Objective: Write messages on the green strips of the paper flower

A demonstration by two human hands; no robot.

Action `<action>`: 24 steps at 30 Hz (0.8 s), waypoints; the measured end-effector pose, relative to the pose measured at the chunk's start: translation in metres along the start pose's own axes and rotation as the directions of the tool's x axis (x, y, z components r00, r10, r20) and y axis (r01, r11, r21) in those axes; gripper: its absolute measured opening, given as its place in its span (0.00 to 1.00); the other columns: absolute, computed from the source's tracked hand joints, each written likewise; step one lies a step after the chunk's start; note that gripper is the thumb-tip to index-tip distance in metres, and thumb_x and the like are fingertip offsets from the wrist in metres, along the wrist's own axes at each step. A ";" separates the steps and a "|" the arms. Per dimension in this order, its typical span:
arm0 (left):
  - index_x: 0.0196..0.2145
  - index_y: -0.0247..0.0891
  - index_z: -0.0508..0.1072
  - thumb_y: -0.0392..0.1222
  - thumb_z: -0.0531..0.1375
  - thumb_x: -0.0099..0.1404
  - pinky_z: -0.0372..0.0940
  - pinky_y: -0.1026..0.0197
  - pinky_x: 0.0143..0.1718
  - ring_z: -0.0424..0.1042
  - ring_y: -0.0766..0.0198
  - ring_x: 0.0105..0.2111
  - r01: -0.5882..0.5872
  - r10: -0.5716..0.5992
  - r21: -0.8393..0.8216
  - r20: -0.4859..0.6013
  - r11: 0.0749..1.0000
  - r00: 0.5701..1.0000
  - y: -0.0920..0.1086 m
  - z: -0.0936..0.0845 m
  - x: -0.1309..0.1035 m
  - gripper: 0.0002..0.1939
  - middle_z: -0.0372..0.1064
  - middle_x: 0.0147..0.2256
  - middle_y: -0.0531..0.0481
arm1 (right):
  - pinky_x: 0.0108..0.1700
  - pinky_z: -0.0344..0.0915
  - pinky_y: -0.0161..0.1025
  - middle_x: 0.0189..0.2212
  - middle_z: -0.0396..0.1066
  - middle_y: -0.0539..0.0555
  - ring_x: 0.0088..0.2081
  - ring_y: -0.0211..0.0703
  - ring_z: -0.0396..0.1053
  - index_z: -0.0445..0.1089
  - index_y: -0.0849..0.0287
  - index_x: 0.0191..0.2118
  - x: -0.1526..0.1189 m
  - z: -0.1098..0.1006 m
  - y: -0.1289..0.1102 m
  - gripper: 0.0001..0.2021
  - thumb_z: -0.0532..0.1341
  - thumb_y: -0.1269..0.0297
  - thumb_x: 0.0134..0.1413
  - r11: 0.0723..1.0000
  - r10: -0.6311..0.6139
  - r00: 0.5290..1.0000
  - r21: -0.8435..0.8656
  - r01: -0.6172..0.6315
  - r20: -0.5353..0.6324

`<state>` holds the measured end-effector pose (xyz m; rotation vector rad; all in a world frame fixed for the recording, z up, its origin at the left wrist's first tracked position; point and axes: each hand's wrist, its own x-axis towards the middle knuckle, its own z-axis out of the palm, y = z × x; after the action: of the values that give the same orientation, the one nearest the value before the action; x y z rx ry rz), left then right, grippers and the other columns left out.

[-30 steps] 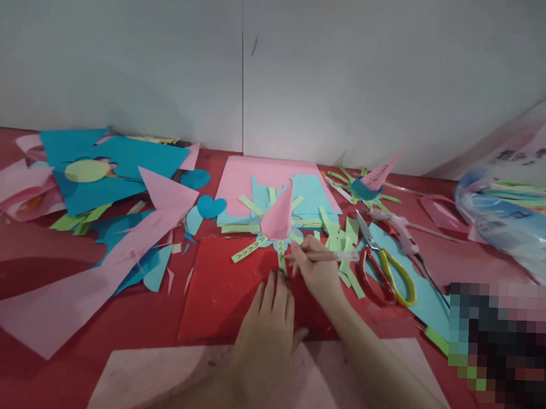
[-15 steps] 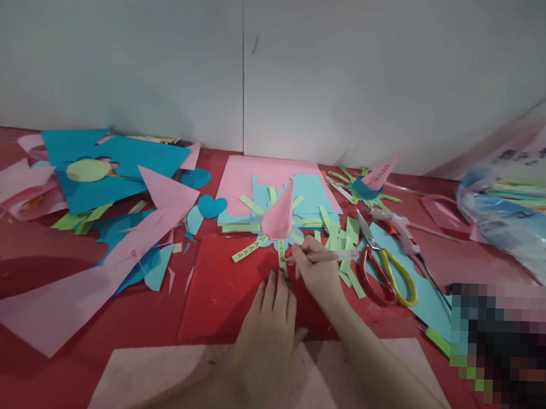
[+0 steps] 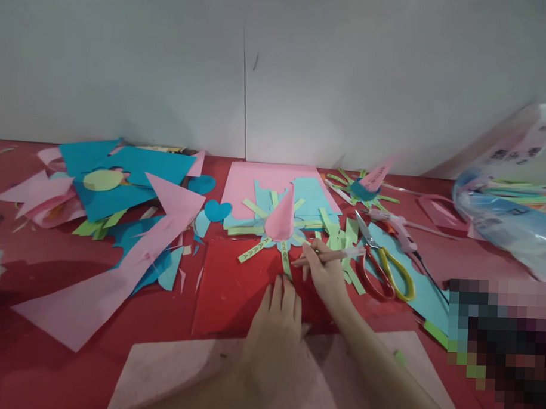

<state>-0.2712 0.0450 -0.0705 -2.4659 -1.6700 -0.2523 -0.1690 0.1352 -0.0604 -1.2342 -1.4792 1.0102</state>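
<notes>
Right hand (image 3: 329, 281) pinching pen (image 3: 351, 252), its tip pointing just beside lettered green strip (image 3: 285, 258); left hand (image 3: 275, 309) pressing flat, fingertips at strip's near end. Pink paper cone (image 3: 280, 219) standing beyond, looking light, crushable, base offering safer hold; scissors (image 3: 374, 244) crowding right hand's outer side.

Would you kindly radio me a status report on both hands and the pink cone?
Right hand gripping pen; left at strip's near end. Pink cone upright. Scissors right, clear.
</notes>
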 end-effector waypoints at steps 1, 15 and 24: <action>0.46 0.26 0.66 0.46 0.52 0.61 0.61 0.54 0.46 0.62 0.51 0.50 -0.002 0.002 0.003 -0.001 1.000 1.000 0.000 0.000 0.000 0.21 0.64 0.47 0.35 | 0.26 0.64 0.34 0.08 0.56 0.41 0.14 0.36 0.63 0.53 0.55 0.21 0.000 0.000 0.000 0.14 0.54 0.58 0.54 1.000 -0.007 1.000 0.017 0.007 -0.003; 0.44 0.23 0.68 0.47 0.54 0.59 0.64 0.56 0.44 0.65 0.49 0.47 0.004 -0.001 0.034 -0.090 0.999 0.996 0.002 0.000 -0.001 0.23 0.67 0.45 0.34 | 0.22 0.63 0.33 0.07 0.54 0.41 0.12 0.34 0.59 0.58 0.57 0.20 0.000 -0.001 0.000 0.14 0.56 0.59 0.53 0.998 0.008 0.999 0.065 -0.010 0.035; 0.46 0.23 0.67 0.44 0.50 0.62 0.64 0.55 0.45 0.64 0.49 0.48 -0.005 0.009 0.061 -0.062 0.998 0.998 0.001 0.001 -0.001 0.22 0.65 0.47 0.33 | 0.21 0.61 0.33 0.07 0.53 0.41 0.11 0.33 0.57 0.59 0.57 0.20 0.001 -0.001 0.000 0.14 0.55 0.58 0.54 0.995 0.041 0.998 0.085 -0.046 0.055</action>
<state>-0.2706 0.0440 -0.0717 -2.3945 -1.6191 -0.2707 -0.1682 0.1361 -0.0605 -1.1906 -1.4394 1.1321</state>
